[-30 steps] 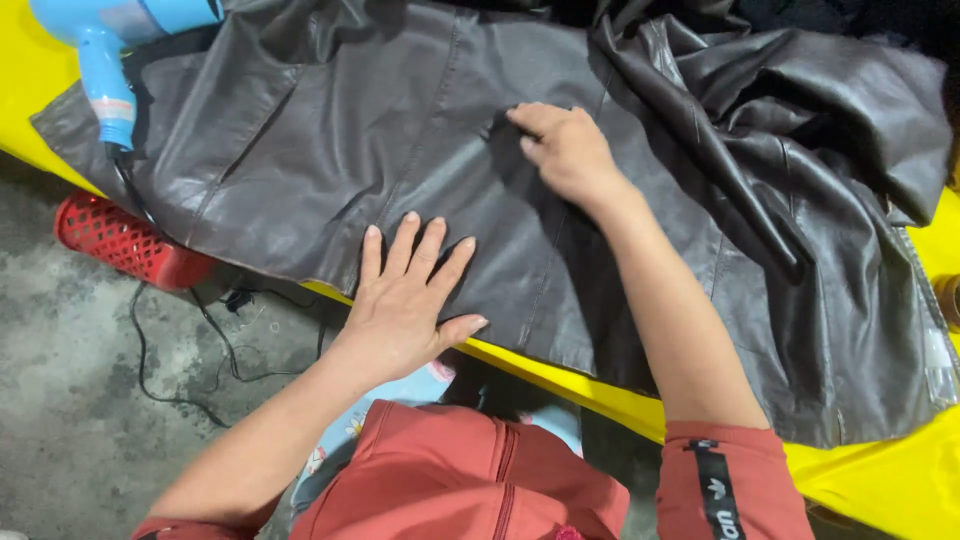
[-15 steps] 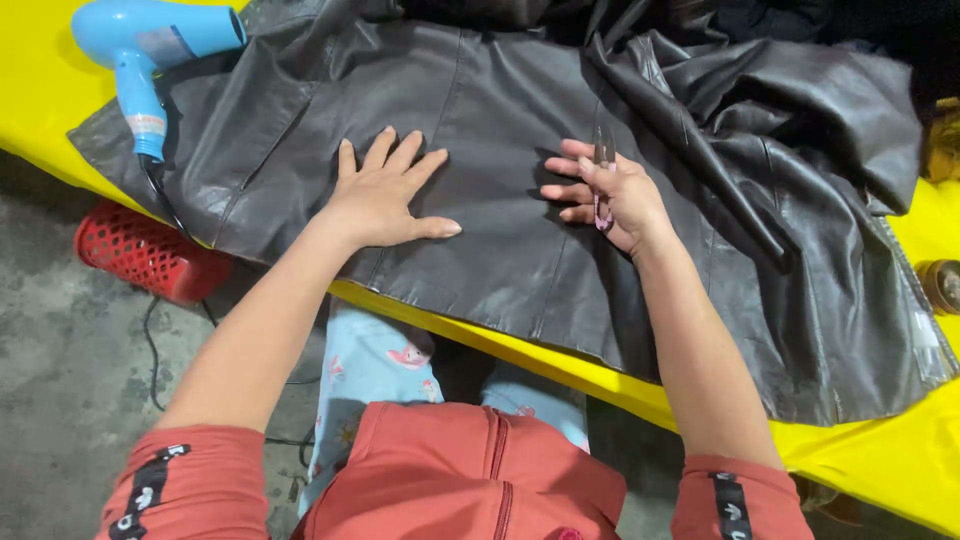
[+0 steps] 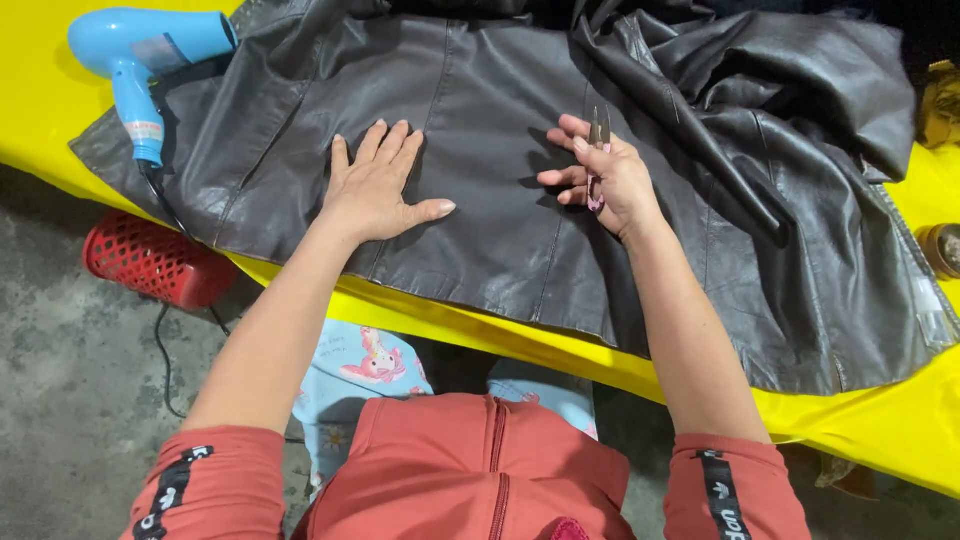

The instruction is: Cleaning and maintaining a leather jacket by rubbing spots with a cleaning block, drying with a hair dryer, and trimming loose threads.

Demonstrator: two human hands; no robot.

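Surface [image 3: 60, 110]: yellow, concrete floor below.
Jacket [image 3: 500, 180]: dark leather, spread flat; likely supple, heavy, slick.
Left hand [image 3: 375, 185]: fingers splayed, pressing panel.
Right hand [image 3: 610, 180]: clenched around small snips [image 3: 598, 150].
Hold: hem or seams.

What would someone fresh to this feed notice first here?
A dark leather jacket spreads across most of the yellow table. The left hand lies flat on it with fingers spread, while the right hand holds small thread snips over the leather, blades pointing away from the person. A bright blue hair dryer sits at the far left, partly on the jacket, and a red basket stands on the floor below.
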